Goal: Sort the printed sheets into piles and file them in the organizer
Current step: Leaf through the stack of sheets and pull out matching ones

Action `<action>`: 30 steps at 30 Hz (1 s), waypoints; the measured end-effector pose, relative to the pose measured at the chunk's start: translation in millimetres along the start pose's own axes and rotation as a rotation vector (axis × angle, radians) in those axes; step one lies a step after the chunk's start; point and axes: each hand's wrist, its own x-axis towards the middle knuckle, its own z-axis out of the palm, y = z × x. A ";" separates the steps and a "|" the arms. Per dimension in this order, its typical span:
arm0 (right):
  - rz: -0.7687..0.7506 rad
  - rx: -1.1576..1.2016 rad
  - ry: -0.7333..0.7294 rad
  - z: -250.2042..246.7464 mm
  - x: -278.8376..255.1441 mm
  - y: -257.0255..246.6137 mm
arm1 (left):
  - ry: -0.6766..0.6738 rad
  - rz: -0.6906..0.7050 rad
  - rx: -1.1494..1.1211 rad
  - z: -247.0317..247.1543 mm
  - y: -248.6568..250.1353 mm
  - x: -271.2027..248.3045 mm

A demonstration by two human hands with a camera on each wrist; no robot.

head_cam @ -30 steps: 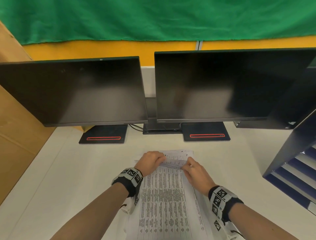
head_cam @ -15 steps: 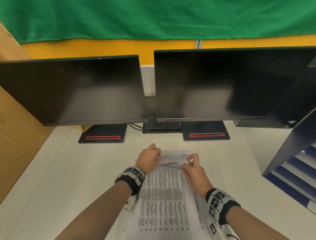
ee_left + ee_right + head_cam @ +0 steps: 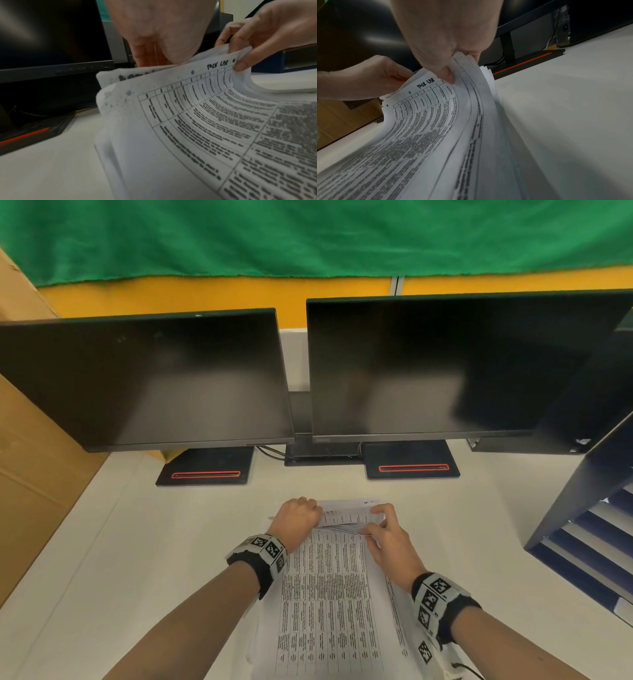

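A stack of printed sheets (image 3: 329,594) with dense tables lies on the white desk in front of me. Its far edge is lifted and curled. My left hand (image 3: 298,518) grips the far left corner with curled fingers. My right hand (image 3: 380,525) pinches the far right corner of several top sheets. In the left wrist view the top sheet (image 3: 197,121) reads "TASK LIST" in handwriting, with the left hand (image 3: 154,56) behind it and the right hand (image 3: 240,59) on its corner. In the right wrist view the right hand (image 3: 453,67) fans the sheets (image 3: 428,128) while the left hand (image 3: 397,75) holds the other corner.
A dark blue organizer (image 3: 589,542) with slanted shelves stands at the right edge of the desk. Two dark monitors (image 3: 428,364) on stands (image 3: 411,460) fill the back. A cardboard box (image 3: 30,457) sits at the left. Bare white desk (image 3: 154,542) lies to either side of the stack.
The far edge of the top sheets has been lifted and curled up. My right fingers have spread over the far right corner, and both hands sit slightly farther away.
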 end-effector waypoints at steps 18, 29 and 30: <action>-0.083 -0.068 0.051 12.0 -0.3 15.3 | 0.073 -0.180 -0.426 7.1 -13.5 14.9; -0.016 -0.149 -0.025 1.0 13.6 18.0 | 0.088 -0.012 -0.012 -25.9 -1.9 10.3; -0.010 -0.137 -0.042 1.2 14.4 19.6 | 0.117 -0.008 -0.030 -32.7 -0.5 8.5</action>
